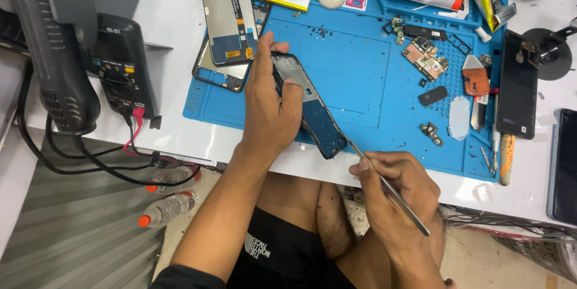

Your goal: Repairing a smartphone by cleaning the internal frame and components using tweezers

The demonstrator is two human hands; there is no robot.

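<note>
The left hand (pixel 270 105) grips the thin, likely fragile phone frame (pixel 309 105) by its sides (over the tabletop's front edge); the right hand (pixel 396 196) pinches metal tweezers (pixel 390 190).

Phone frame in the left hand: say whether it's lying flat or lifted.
Lifted: the left hand holds the phone frame tilted above the blue mat.

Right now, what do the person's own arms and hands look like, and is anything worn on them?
Both forearms are bare, with no gloves, watch or rings visible on the left hand or right hand. A dark sleeve edge shows only at the left upper arm.
</note>
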